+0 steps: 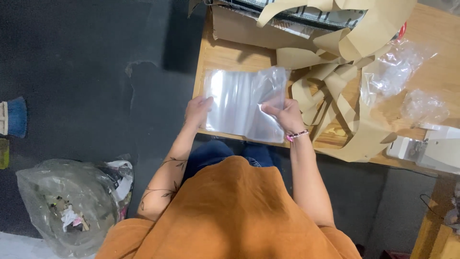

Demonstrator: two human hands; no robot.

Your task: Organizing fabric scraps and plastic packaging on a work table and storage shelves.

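Note:
A clear flat plastic bag [242, 103] is held up over the near edge of a wooden table [225, 57]. My left hand [197, 110] grips the bag's left edge. My right hand [286, 116], with a pink bead bracelet at the wrist, pinches the bag's right side, where the plastic creases. Both forearms reach forward from an orange top; the left one bears a vine tattoo.
Curled strips of brown paper [345, 72] pile on the table to the right, with crumpled clear plastic [397, 67] and a white device [431, 148] at the right edge. A cardboard box [249, 29] stands behind. A clear rubbish bag [72, 206] sits on the dark floor.

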